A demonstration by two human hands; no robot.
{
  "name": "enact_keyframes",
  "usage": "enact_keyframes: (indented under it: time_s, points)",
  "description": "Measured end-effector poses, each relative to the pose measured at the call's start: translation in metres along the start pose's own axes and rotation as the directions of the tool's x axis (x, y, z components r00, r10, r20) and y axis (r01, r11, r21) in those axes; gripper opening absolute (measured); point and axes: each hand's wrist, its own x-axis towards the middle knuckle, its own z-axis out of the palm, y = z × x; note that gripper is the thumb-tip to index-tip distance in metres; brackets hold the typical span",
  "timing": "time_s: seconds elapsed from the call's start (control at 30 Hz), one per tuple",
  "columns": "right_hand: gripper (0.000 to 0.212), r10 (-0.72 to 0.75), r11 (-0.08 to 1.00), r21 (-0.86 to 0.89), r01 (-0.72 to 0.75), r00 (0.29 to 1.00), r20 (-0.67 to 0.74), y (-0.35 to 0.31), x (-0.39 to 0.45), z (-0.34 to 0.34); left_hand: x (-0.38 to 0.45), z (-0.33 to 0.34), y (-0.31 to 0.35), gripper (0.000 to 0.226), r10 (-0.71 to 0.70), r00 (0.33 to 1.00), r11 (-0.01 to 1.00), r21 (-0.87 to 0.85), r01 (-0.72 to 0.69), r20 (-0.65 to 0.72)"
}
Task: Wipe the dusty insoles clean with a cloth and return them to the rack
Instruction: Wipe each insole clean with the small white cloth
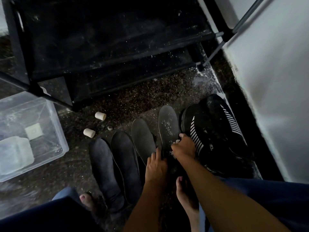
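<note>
Several dark insoles lie side by side on the speckled floor. The rightmost insole [168, 126] is grey with white dust on it. My left hand [156, 166] grips its heel end, fingers curled round the edge. My right hand [184, 147] presses on the same insole's heel half, holding a small pale bit of cloth [177, 141] under its fingers. A grey insole [143, 139] lies to the left, then two darker insoles [124, 161] [103, 168]. The black shoe rack [107, 47] stands beyond, its shelves dusty.
A black sneaker with white stripes [215, 138] sits right of the insoles, by the white wall [270, 81]. A clear plastic bin [28, 136] stands at left. Two small pale caps [100, 116] [89, 132] lie on the floor. My bare feet [182, 195] are near the insoles.
</note>
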Motion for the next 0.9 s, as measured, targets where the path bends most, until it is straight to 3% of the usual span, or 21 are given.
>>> enact_keyframes:
  time_s: [0.07,0.13,0.27,0.33,0.47,0.63,0.9]
  points:
    - [0.051,-0.013,1.000,-0.008,0.013,1.000,-0.001,-0.001,0.001,0.001,0.007,-0.012,0.006,0.042,-0.036,0.999,0.995,-0.097,0.033,-0.023]
    - [0.050,-0.015,1.000,-0.017,0.015,1.000,-0.005,-0.003,0.003,0.002,0.017,-0.021,0.015,0.041,-0.074,0.997,0.947,-0.313,0.074,0.011]
    - [0.031,-0.002,1.000,-0.009,0.002,1.000,-0.001,-0.007,0.008,0.001,0.031,-0.030,0.025,0.042,-0.320,0.936,0.684,-0.647,0.337,0.149]
    - [0.017,0.004,1.000,0.009,-0.004,1.000,0.010,-0.010,0.008,-0.001,0.033,-0.034,0.025,0.041,-0.398,0.893,0.546,-0.727,0.416,0.211]
    - [0.020,0.051,0.992,0.112,-0.056,0.998,0.047,-0.016,0.008,-0.010,0.034,-0.044,0.022,0.039,-0.473,0.823,0.324,-0.807,0.493,0.313]
    - [0.025,0.110,0.982,0.142,-0.124,0.989,0.104,-0.016,0.007,-0.019,0.034,-0.064,0.025,0.027,-0.474,0.784,0.205,-0.815,0.542,0.402]
    - [0.037,0.162,0.975,0.123,-0.187,0.969,0.187,-0.007,-0.003,-0.035,0.011,-0.087,0.012,0.020,-0.490,0.783,0.168,-0.839,0.517,0.384]
